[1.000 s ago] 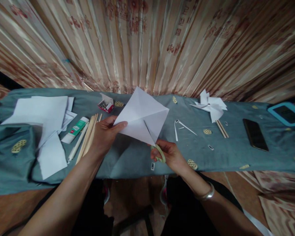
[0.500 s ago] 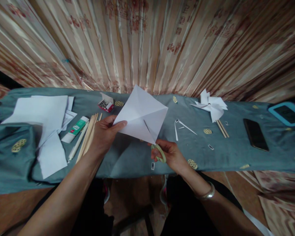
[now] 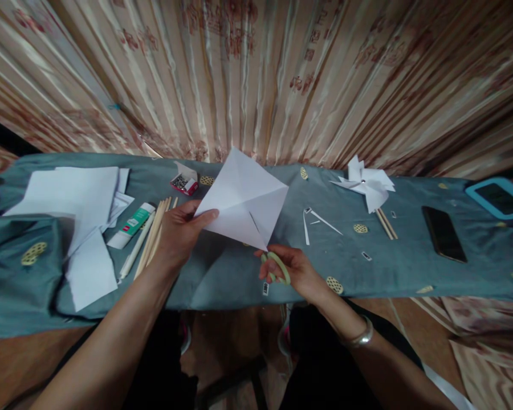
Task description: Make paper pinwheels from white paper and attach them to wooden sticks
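My left hand (image 3: pixel 180 230) pinches the left corner of a creased white paper square (image 3: pixel 239 196) and holds it up above the teal-covered table (image 3: pixel 222 273). Just below the paper's lower corner, my right hand (image 3: pixel 297 267) is closed around pale green-handled scissors (image 3: pixel 277 265). Their blades run up into a cut along the paper's diagonal crease.
Loose white sheets (image 3: pixel 74 196), a glue stick (image 3: pixel 130 225), wooden sticks (image 3: pixel 154 236) and an open box of pins (image 3: pixel 183 181) lie to the left. A finished paper pinwheel (image 3: pixel 366 185) on sticks, paper scraps (image 3: pixel 316 219), a black phone (image 3: pixel 443 233) and a blue-cased tablet (image 3: pixel 498 196) lie to the right. A striped curtain (image 3: pixel 256 74) hangs behind.
The paper has shifted slightly left and down in my left hand. My right hand with the scissors has moved a little left, following the paper's lower corner.
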Tool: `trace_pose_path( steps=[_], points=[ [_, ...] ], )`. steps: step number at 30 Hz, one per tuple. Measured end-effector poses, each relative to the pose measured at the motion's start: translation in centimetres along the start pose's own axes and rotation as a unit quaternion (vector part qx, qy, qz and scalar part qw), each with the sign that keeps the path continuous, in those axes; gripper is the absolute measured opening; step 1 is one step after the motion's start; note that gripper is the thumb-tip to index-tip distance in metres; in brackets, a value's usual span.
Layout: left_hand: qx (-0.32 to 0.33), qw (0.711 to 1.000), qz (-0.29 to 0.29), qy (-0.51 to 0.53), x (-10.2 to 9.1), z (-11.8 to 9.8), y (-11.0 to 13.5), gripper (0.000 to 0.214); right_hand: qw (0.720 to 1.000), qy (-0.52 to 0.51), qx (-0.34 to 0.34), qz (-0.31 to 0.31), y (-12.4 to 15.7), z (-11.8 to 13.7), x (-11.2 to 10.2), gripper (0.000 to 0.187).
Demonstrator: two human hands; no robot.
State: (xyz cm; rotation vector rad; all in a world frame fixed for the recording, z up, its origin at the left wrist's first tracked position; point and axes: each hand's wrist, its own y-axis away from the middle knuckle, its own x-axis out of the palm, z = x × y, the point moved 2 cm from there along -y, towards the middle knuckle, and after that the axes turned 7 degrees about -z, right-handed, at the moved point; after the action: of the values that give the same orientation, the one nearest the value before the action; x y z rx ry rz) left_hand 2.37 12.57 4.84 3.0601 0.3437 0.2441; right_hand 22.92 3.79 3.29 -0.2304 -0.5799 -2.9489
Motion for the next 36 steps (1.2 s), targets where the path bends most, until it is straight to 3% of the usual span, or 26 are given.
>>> trace_pose_path(
  steps=[4, 9, 11, 14, 15, 17, 21, 25, 30, 36],
  points=[
    [-0.012, 0.999, -0.028, 0.015, -0.8, -0.3, -0.8, 0.025, 0.997, 0.052, 0.033, 0.052, 0.7, 0.9, -1.0, 0.045],
    [-0.028, 0.997, -0.062, 0.034, -2.5, -0.9, -1.7, 0.029, 0.979, 0.150, 0.091, 0.100, 1.4, 2.3, -5.8, 0.038],
    [-0.050, 0.997, -0.049, 0.026, -2.9, -1.0, -1.6, 0.027, 0.986, 0.156, 0.047, 0.042, 1.0, 2.8, -7.6, 0.036],
    [-0.076, 0.997, 0.017, -0.014, -2.8, -0.9, -0.9, 0.027, 0.980, 0.104, -0.107, -0.134, 0.1, 3.7, -8.8, 0.041],
    [-0.083, 0.995, 0.044, -0.033, -2.6, -0.8, -0.7, 0.027, 0.970, 0.092, -0.147, -0.173, -0.2, 3.9, -8.7, 0.044],
    [-0.096, 0.989, 0.093, -0.069, -2.2, -0.6, -0.1, 0.029, 0.959, 0.097, -0.184, -0.190, -0.9, 4.1, -7.8, 0.052],
    [-0.129, 0.975, 0.151, -0.099, -1.6, 0.0, 0.9, 0.030, 0.959, 0.152, -0.183, -0.154, -1.8, 4.2, -5.7, 0.053],
    [-0.143, 0.972, 0.153, -0.102, -1.7, 0.1, 1.0, 0.033, 0.961, 0.187, -0.162, -0.125, -1.9, 4.3, -4.8, 0.044],
    [-0.136, 0.986, 0.100, 0.007, -1.4, -0.8, 0.9, 0.039, 0.968, 0.157, -0.149, -0.125, -1.9, 4.0, -4.7, 0.043],
    [-0.150, 0.959, 0.198, 0.140, 0.8, -0.9, 2.9, 0.066, 0.962, 0.084, -0.166, -0.202, -3.6, 2.6, -3.2, 0.046]
  ],
)
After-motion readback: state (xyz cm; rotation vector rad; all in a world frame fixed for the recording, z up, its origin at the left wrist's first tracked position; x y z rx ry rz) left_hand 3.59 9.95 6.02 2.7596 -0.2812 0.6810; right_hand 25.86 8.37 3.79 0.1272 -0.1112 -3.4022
